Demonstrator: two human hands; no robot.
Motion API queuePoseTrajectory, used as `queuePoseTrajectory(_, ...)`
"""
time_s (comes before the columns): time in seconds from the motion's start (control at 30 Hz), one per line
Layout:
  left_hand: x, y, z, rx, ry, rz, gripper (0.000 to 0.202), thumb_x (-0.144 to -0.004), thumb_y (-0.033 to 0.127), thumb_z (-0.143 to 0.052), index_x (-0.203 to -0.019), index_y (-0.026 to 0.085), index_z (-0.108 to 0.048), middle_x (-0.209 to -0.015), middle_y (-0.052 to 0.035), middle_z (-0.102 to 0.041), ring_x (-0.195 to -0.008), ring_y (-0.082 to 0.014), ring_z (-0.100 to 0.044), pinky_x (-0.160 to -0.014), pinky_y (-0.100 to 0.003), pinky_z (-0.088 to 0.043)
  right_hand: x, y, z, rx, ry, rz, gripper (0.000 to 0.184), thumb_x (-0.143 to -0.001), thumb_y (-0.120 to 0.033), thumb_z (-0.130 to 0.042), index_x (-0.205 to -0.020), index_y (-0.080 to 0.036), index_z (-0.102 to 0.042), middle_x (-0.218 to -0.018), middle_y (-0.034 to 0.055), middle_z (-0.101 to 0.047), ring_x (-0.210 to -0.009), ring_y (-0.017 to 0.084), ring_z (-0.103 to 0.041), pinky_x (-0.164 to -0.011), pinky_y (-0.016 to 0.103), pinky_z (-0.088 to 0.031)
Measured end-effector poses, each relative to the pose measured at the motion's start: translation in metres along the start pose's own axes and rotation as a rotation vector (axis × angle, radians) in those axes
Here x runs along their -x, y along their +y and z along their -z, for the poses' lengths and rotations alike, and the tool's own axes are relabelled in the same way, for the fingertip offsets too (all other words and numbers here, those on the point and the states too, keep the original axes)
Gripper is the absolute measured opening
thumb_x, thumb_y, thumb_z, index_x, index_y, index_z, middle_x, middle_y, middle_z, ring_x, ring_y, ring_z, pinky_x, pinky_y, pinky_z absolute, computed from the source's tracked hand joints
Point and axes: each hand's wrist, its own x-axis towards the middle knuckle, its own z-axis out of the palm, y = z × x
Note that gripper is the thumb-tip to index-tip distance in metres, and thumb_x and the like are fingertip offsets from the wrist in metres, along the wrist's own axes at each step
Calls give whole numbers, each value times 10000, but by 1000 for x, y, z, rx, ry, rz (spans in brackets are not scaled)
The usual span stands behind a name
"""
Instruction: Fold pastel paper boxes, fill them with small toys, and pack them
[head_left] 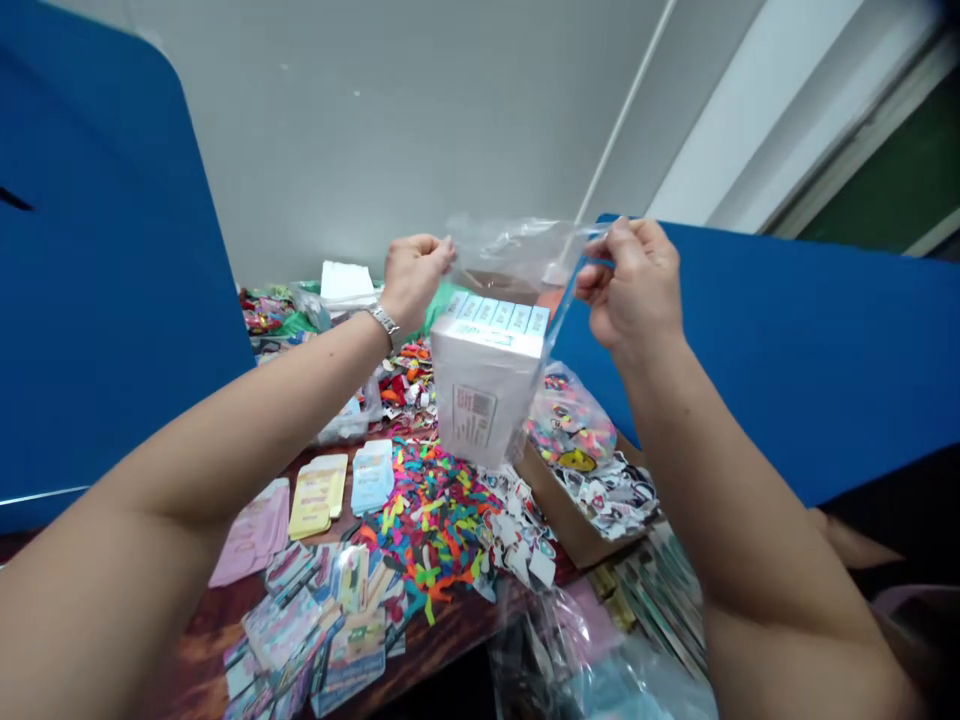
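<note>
My left hand (415, 282) and my right hand (631, 285) pinch opposite sides of the mouth of a clear plastic zip bag (510, 252), holding it up above the table. Its blue zip strip (571, 296) runs down near my right hand. Inside hangs a white rectangular carton block (484, 390) with a printed label on its side and a row of pale blue-topped small boxes (495, 316) along its top. The block's lower end looks to be in the bag, and my hands do not touch it directly.
Below lies a wooden table (202, 665) heaped with colourful paper scraps (431, 520), flat printed cards (315, 640) and pastel folded cartons (319, 495). A cardboard box (577, 500) holds sticker sheets. Blue partition boards (97, 260) stand at left and right, with a grey wall behind.
</note>
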Motion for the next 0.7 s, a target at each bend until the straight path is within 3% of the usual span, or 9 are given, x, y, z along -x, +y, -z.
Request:
queuePoseTrajectory(0.1,-3,18,14,18,-72,-12,249,-873,263,-605,-661,139,-641,-603,-12,-570,-567,-71,-465,-553,-224,-340,-6,-16,19,34,33,53,265,-945,-416,-512,-776,-214,-484,-681,-49,-544,-427,31,-468,-374,162,-333)
queuePoseTrajectory(0.2,1,16,22,108,-152,55,249,-863,324,-621,-681,158,-658,-609,-13,-569,-553,-74,-476,-529,-218,-346,0,-20,30,74,71,55,254,-919,-382,-560,-748,-206,-492,-627,-49,-548,-384,30,-412,-353,168,-315)
queuePoseTrajectory(0.37,23,-20,31,270,-250,247,255,-793,388,-694,-685,159,-662,-612,-14,-569,-514,-73,-467,-502,-222,-361,32,-1,39,191,-17,-41,262,-871,-408,-607,-744,-192,-529,-572,-41,-561,-376,49,-418,-360,175,-315)
queuePoseTrajectory(0.53,45,-53,41,322,-299,340,299,-772,440,-698,-715,149,-663,-602,-8,-549,-508,-78,-481,-493,-218,-374,50,17,54,557,-248,-107,312,-880,-479,-548,-774,-187,-578,-570,-15,-597,-420,104,-494,-412,219,-378)
queuePoseTrajectory(0.6,48,-57,44,341,-304,345,302,-768,452,-701,-739,153,-667,-617,-3,-552,-515,-73,-477,-497,-210,-373,51,9,51,755,-204,54,248,-900,-414,-532,-837,-187,-612,-628,6,-623,-493,130,-537,-474,246,-410)
queuePoseTrajectory(0.7,49,-54,44,360,-320,341,318,-756,470,-711,-740,154,-670,-603,10,-535,-505,-65,-449,-482,-201,-346,58,-12,24,949,6,493,220,-891,-312,-570,-1071,-198,-625,-911,75,-672,-741,187,-599,-640,314,-472)
